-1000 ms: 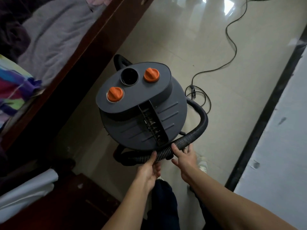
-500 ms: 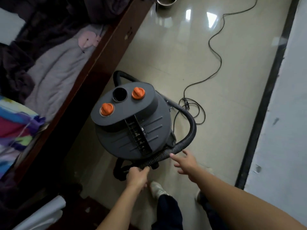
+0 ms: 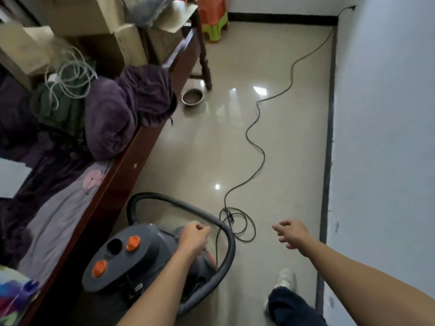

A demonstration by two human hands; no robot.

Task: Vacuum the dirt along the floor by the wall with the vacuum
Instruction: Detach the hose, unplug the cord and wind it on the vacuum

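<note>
The vacuum [image 3: 150, 251], lower left of the frame beside the bed [image 3: 117, 180], looks rigid and heavyish. Its hose [image 3: 233, 245] flexes, so hold that. The left hand [image 3: 195, 236] has its grip curled over the canister, on what I cannot tell. The right hand [image 3: 292, 234] hangs slack, grip empty.

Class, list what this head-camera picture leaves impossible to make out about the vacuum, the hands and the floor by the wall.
Head view:
- Whether the left hand grips anything: its curled fingers hide it.
- The hose end and nozzle: hidden beneath the left forearm.
- Any dirt beside the skirting: too small, blurred.
- The cord plug at the far corner: too small.
</note>
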